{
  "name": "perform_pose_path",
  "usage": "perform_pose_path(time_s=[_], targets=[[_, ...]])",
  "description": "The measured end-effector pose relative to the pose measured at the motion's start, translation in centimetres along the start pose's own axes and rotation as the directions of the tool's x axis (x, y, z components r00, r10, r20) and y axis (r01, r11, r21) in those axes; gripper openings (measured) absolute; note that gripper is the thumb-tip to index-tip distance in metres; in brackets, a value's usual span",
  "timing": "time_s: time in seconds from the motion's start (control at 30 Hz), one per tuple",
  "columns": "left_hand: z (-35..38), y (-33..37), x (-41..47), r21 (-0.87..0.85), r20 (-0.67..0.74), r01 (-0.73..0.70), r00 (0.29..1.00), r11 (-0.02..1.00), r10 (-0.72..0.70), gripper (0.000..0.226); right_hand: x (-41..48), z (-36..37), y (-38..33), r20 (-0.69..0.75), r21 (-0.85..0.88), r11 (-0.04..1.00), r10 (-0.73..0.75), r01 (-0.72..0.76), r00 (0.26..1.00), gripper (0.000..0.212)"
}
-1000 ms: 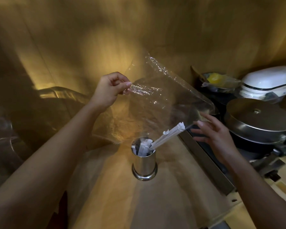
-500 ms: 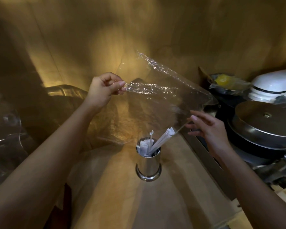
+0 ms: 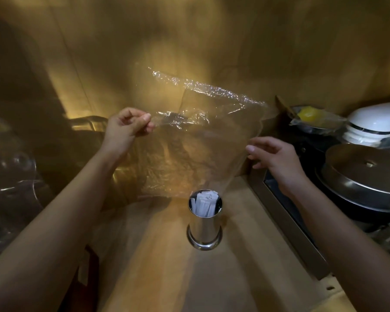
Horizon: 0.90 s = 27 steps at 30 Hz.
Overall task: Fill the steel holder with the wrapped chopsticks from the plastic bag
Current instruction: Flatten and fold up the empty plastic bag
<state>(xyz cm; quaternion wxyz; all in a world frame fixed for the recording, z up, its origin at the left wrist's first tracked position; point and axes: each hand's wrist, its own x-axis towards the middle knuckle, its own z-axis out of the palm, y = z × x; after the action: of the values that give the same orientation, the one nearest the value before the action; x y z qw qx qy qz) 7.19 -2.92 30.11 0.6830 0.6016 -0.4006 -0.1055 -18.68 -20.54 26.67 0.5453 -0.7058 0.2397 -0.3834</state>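
A round steel holder [image 3: 204, 228] stands upright on the wooden counter [image 3: 167, 278], with several white wrapped chopsticks [image 3: 204, 204] standing inside it. Above it hangs a clear plastic bag [image 3: 203, 140], which looks empty, its lower corner just over the holder's mouth. My left hand [image 3: 127, 127] pinches the bag's upper left edge. My right hand [image 3: 275, 157] is at the bag's right side with fingers spread, touching or nearly touching the plastic; I cannot tell which.
At the right a stove holds a steel lidded pan [image 3: 365, 176], a white lidded pot [image 3: 376, 124] and a bowl with something yellow [image 3: 311, 115]. A metal frame edge [image 3: 286, 224] borders the counter. Clear glassware [image 3: 9, 167] stands far left. A wooden wall is behind.
The last wrapped chopsticks slid out of the bag's lower corner and dropped fully into the holder. My right hand rose beside the bag and the bag spread flatter.
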Motion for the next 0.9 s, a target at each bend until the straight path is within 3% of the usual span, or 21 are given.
perform_pose_path(time_s=[0.13, 0.27, 0.47, 0.57, 0.63, 0.7, 0.83, 0.9], targets=[[-1.1, -1.3, -0.3, -0.023, -0.023, 0.057, 0.998, 0.998, -0.058, 0.013, 0.2, 0.8, 1.9, 0.041, -0.103, 0.994, 0.046, -0.042, 0.998, 0.013], [-1.4, -2.7, -0.9, 0.059, -0.016, 0.174, 0.985, 0.983, -0.173, 0.007, 0.7, 1.4, 2.3, 0.043, -0.125, 0.992, -0.002, 0.008, 0.999, 0.021], [-2.1, -2.3, -0.9, 0.012, -0.204, 0.132, 0.971, 0.991, -0.127, 0.014, 2.5, 1.1, 0.8, -0.080, 0.002, 0.996, -0.088, 0.089, 0.993, 0.019], [-2.3, -2.3, -0.9, -0.009, -0.195, 0.135, 0.972, 0.991, -0.134, 0.020, 2.7, 1.5, 0.9, -0.063, 0.073, 0.996, -0.043, 0.048, 0.997, 0.006], [-2.3, -2.8, -1.2, -0.010, -0.190, 0.162, 0.968, 0.987, -0.161, 0.019, 2.6, 2.0, 1.8, -0.008, 0.100, 0.994, 0.044, -0.043, 0.999, 0.031], [-2.5, -3.2, -1.4, -0.020, -0.177, 0.174, 0.968, 0.984, -0.175, 0.015, 2.6, 2.4, 2.7, 0.029, 0.077, 0.991, 0.109, -0.111, 0.994, 0.040], [-2.4, -3.1, -1.3, -0.039, -0.161, 0.158, 0.974, 0.987, -0.162, 0.014, 2.7, 2.6, 3.2, 0.054, 0.013, 0.997, 0.076, -0.077, 0.996, 0.009], [-2.4, -2.6, -1.2, -0.060, -0.174, 0.166, 0.969, 0.984, -0.174, 0.008, 2.9, 2.5, 3.0, 0.063, -0.013, 1.000, 0.028, -0.027, 0.998, 0.007]])
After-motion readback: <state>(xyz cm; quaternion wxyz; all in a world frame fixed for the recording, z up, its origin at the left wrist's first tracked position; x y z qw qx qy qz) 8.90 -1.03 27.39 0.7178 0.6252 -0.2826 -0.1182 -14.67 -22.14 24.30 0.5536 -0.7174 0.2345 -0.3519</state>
